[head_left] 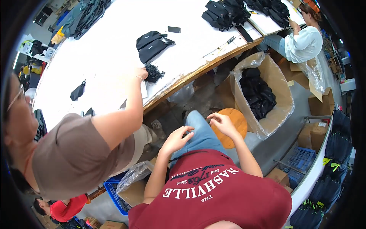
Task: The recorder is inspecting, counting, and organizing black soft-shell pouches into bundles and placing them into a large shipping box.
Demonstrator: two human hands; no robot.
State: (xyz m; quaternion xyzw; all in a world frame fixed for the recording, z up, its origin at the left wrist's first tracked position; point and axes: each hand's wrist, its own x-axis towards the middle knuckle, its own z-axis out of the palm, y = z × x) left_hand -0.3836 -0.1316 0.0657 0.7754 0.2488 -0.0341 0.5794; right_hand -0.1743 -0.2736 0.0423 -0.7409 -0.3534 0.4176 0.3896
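Grips (177, 139) half-open, right one (224, 124) near stool (238, 122)

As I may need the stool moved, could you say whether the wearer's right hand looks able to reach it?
Probably yes: the empty right hand overlaps the wooden stool in this view, with nothing visible between.

The co-worker's arm (133, 101) blocks the left side, but the right hand (224, 124) could pass over the table edge (213, 67).

A wood-edged white bench (110, 49) spans the upper frame; grey floor (264, 152) lies centre-right; a tube light (16, 60) glows upper left.
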